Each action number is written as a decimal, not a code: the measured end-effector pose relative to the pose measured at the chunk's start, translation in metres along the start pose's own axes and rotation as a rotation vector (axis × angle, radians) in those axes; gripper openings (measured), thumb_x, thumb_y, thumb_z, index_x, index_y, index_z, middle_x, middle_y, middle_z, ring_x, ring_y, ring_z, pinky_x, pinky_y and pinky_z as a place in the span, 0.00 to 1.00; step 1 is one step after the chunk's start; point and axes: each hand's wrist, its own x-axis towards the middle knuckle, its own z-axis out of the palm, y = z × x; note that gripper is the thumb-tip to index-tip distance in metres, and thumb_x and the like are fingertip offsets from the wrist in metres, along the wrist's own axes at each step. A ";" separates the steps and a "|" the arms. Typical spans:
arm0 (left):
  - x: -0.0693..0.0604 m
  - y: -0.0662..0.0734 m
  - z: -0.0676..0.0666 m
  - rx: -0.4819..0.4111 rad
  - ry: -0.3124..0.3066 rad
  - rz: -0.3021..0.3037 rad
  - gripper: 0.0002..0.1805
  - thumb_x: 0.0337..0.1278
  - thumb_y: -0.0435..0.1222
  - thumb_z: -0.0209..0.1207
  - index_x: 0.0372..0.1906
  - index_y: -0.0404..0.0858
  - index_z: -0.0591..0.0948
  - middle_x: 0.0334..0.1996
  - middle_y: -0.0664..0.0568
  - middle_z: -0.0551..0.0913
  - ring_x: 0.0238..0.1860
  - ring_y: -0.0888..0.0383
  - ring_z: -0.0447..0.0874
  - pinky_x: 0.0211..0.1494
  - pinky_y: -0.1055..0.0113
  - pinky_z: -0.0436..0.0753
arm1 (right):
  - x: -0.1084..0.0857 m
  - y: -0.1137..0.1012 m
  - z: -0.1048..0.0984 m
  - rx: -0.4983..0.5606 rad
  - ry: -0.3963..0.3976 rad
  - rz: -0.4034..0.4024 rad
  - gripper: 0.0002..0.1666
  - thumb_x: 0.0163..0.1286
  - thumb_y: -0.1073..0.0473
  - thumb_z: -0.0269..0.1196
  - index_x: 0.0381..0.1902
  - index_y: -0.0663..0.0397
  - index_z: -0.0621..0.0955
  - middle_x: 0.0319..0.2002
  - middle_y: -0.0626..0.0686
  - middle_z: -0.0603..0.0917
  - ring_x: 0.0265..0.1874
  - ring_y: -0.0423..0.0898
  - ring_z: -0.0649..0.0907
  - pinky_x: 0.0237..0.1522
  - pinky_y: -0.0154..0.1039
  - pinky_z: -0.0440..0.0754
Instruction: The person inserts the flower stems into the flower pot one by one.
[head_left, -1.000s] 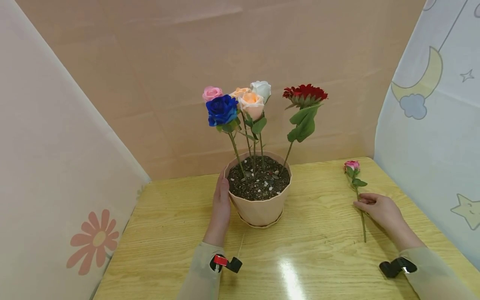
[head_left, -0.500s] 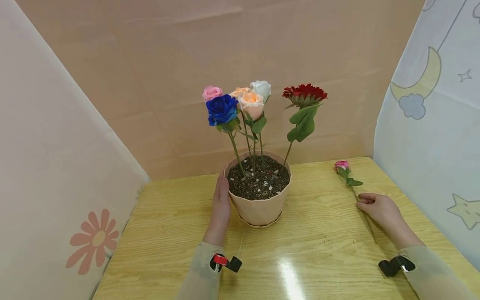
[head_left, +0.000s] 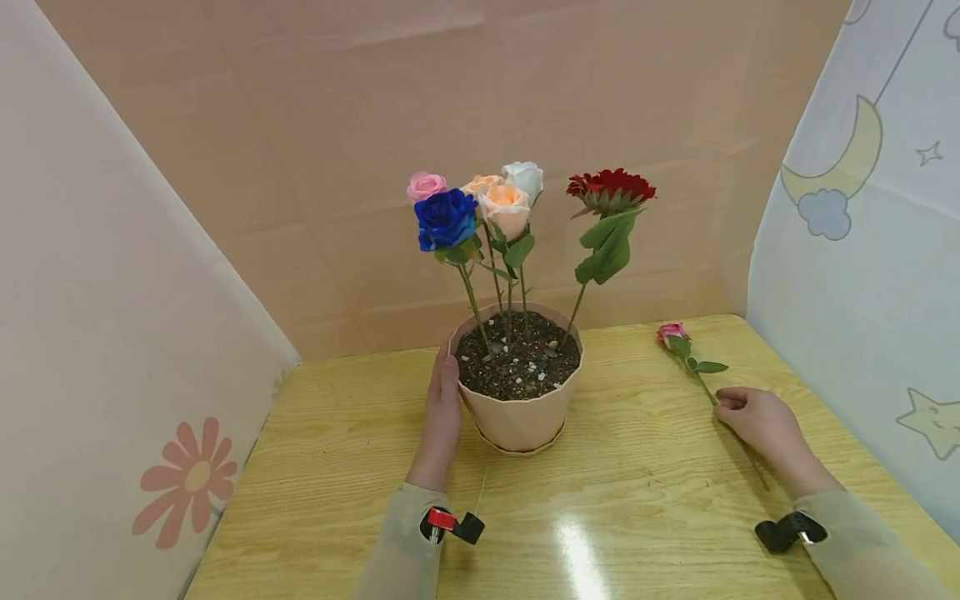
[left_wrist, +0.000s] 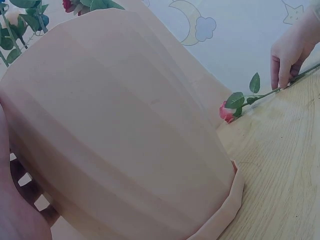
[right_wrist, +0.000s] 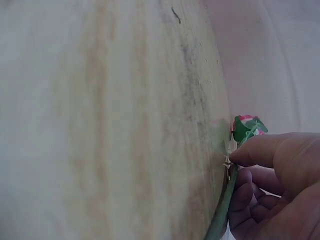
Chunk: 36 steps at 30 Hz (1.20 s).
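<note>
A pale pink flower pot (head_left: 517, 425) filled with dark soil stands on its saucer. My left hand (head_left: 441, 417) rests against the pot's left side, its fingers fairly straight. Flowers upright in the soil include a blue rose (head_left: 446, 220), a peach rose (head_left: 504, 208), a white rose (head_left: 523, 178) and a red flower (head_left: 611, 192). To the right, a deep pink rose (head_left: 673, 336) lies slanted low over the table. Its stem is pinched between thumb and fingers of my right hand (head_left: 763, 429). The right wrist view shows this pinch on the green stem (right_wrist: 225, 202) close up.
The light wooden table (head_left: 637, 500) meets a beige backdrop (head_left: 375, 167) behind. Pale printed curtains stand on both sides, the right curtain (head_left: 840, 283) near the right arm. Both wrists carry small black cameras.
The pink rose's head has swung to the left as its stem pivoted in my right hand, the stem's lower end turning right. The pot and my left hand stay in place.
</note>
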 end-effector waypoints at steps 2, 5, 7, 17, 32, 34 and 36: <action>0.000 0.000 0.000 0.000 0.003 -0.006 0.39 0.91 0.62 0.37 0.92 0.49 0.53 0.90 0.47 0.51 0.88 0.42 0.47 0.86 0.35 0.49 | -0.001 -0.001 0.000 0.000 0.000 0.000 0.24 0.76 0.62 0.66 0.60 0.79 0.84 0.46 0.70 0.90 0.47 0.71 0.87 0.49 0.67 0.83; 0.000 0.001 0.002 0.004 0.012 -0.022 0.40 0.91 0.62 0.37 0.92 0.47 0.53 0.89 0.45 0.51 0.89 0.40 0.46 0.86 0.34 0.49 | -0.004 -0.003 -0.001 0.004 -0.001 0.004 0.23 0.76 0.63 0.65 0.60 0.78 0.84 0.48 0.72 0.90 0.49 0.73 0.87 0.50 0.68 0.83; 0.000 0.002 0.002 0.003 0.015 -0.025 0.40 0.91 0.62 0.37 0.92 0.47 0.53 0.89 0.45 0.51 0.89 0.40 0.46 0.86 0.34 0.49 | -0.005 -0.005 -0.002 0.009 -0.009 0.013 0.23 0.76 0.62 0.63 0.60 0.78 0.84 0.49 0.72 0.89 0.49 0.73 0.86 0.49 0.67 0.83; 0.000 0.001 0.001 -0.005 -0.014 0.015 0.37 0.92 0.60 0.36 0.92 0.51 0.53 0.89 0.48 0.52 0.88 0.41 0.48 0.86 0.33 0.50 | -0.006 -0.013 0.002 0.045 0.061 -0.008 0.25 0.81 0.59 0.63 0.61 0.78 0.83 0.42 0.63 0.89 0.38 0.52 0.84 0.39 0.47 0.79; 0.003 0.000 0.000 0.016 -0.019 0.042 0.34 0.92 0.59 0.36 0.91 0.57 0.56 0.89 0.52 0.53 0.88 0.43 0.47 0.85 0.32 0.50 | -0.013 -0.053 -0.007 0.129 0.138 -0.035 0.24 0.85 0.56 0.57 0.66 0.69 0.82 0.50 0.63 0.87 0.44 0.57 0.86 0.37 0.43 0.80; 0.003 0.000 0.000 0.019 -0.025 0.057 0.32 0.93 0.58 0.35 0.91 0.59 0.57 0.89 0.54 0.54 0.88 0.44 0.47 0.85 0.31 0.50 | -0.013 -0.056 -0.008 0.145 0.149 -0.035 0.25 0.85 0.55 0.57 0.66 0.68 0.82 0.50 0.63 0.87 0.42 0.50 0.85 0.35 0.41 0.80; 0.004 0.000 0.000 0.019 -0.026 0.060 0.31 0.93 0.58 0.35 0.90 0.61 0.58 0.89 0.56 0.55 0.88 0.46 0.48 0.85 0.32 0.50 | -0.013 -0.060 -0.010 0.167 0.160 -0.039 0.25 0.85 0.54 0.57 0.67 0.67 0.82 0.50 0.62 0.87 0.40 0.42 0.84 0.32 0.39 0.79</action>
